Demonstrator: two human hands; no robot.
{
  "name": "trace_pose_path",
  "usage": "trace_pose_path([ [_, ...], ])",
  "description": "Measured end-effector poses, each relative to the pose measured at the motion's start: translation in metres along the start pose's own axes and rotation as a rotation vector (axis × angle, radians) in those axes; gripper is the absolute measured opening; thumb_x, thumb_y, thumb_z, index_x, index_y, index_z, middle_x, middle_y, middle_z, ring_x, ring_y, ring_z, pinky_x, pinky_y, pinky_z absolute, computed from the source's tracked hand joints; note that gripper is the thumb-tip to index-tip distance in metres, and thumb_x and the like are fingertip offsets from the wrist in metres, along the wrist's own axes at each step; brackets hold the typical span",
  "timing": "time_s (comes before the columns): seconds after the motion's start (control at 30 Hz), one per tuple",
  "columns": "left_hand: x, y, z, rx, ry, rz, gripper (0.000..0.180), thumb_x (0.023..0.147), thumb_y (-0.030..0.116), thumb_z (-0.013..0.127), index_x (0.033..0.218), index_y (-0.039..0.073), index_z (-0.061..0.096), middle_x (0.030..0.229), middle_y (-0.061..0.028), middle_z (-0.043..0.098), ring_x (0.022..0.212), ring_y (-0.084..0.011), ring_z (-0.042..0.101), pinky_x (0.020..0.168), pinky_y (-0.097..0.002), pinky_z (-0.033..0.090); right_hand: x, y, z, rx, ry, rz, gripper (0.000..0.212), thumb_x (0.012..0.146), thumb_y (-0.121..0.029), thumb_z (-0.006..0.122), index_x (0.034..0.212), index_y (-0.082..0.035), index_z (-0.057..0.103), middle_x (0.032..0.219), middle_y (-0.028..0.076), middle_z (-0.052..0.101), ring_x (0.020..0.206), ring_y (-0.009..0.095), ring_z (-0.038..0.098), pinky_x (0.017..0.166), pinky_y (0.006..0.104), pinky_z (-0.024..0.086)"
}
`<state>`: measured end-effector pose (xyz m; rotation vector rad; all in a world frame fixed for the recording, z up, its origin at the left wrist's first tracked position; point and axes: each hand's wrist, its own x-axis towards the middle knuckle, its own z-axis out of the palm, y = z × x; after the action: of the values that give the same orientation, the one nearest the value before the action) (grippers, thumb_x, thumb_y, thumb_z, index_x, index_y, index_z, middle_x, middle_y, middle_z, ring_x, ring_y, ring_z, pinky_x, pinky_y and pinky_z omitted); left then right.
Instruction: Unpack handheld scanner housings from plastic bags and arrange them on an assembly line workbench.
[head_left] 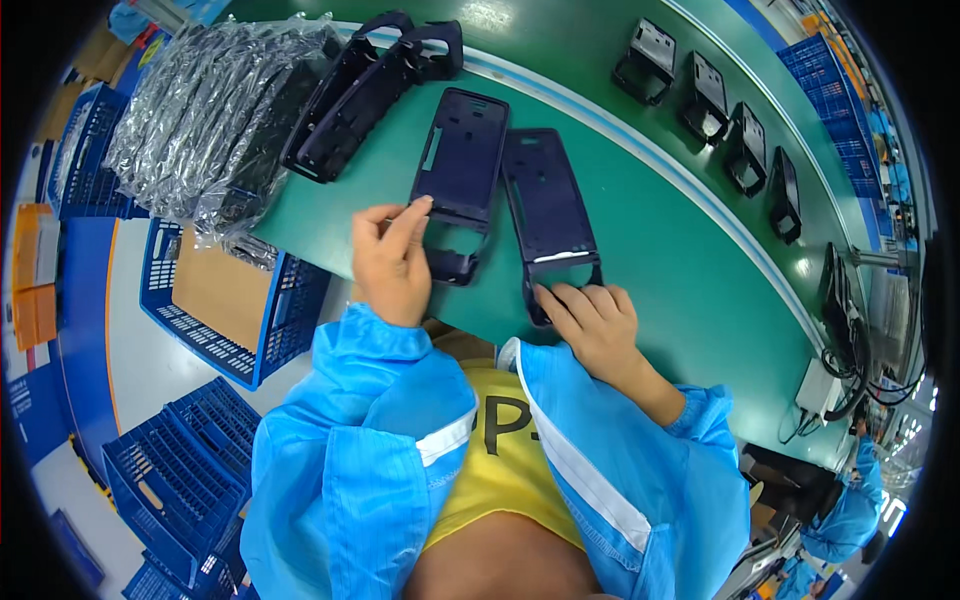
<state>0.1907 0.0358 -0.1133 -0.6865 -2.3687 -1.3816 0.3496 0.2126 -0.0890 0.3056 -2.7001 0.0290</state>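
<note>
Two dark plastic housings lie side by side on the green bench, each a long shell with a window-like opening near its lower end. My left hand (392,262) pinches the left edge of the left housing (468,150) between thumb and fingers. The lower end of the right housing (550,195) is in my right hand (597,322), whose fingers curl over its frame beside the opening; the thumb is partly hidden. At their upper ends the housings lie close together. Further up and left, more dark housings (362,105) lean against each other.
A large pile of plastic-wrapped parts (215,115) stands at the far left of the bench. Below it sits a blue crate (258,345) with cardboard inside; stacked blue crates (150,480) stand lower left. Several housings (708,95) stand in a row across the white rail (640,148). Cables (850,385) hang at right.
</note>
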Motion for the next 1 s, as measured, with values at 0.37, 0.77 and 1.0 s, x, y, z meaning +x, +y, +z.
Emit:
trace_pose_path([
  [0.37, -0.047, 0.021, -0.003, 0.064, -0.438, 0.493, 0.057, 0.069, 0.048, 0.066, 0.120, 0.024, 0.057, 0.121, -0.0099, 0.050, 0.100, -0.0289, 0.051, 0.087, -0.0480, 0.039, 0.044, 0.042, 0.016, 0.502, -0.008, 0.188, 0.022, 0.070, -0.018, 0.073, 0.086, -0.007, 0.063, 0.077, 0.004, 0.060, 0.072, 0.023, 0.057, 0.063, 0.0327, 0.042],
  [0.77, -0.040, 0.020, 0.009, -0.024, -0.492, 0.511, 0.040, 0.065, 0.040, 0.071, 0.095, 0.016, 0.058, 0.122, -0.0120, 0.050, 0.081, -0.0244, 0.053, 0.070, -0.0367, 0.043, 0.110, 0.033, 0.020, 0.779, -0.242, 0.429, 0.042, 0.075, -0.036, 0.073, 0.100, -0.009, 0.053, 0.088, 0.013, 0.060, 0.077, 0.029, 0.061, 0.062, 0.0355, 0.046],
  [1.0, -0.044, 0.020, 0.008, -0.013, -0.537, 0.562, 0.042, 0.061, 0.038, 0.072, 0.093, 0.015, 0.058, 0.118, -0.0042, 0.055, 0.073, -0.0198, 0.051, 0.064, -0.0329, 0.041, 0.112, 0.041, 0.048, 0.590, -0.333, 0.024, 0.030, 0.081, -0.033, 0.065, 0.071, -0.008, 0.051, 0.059, 0.009, 0.053, 0.057, 0.031, 0.057, 0.049, 0.0403, 0.042],
])
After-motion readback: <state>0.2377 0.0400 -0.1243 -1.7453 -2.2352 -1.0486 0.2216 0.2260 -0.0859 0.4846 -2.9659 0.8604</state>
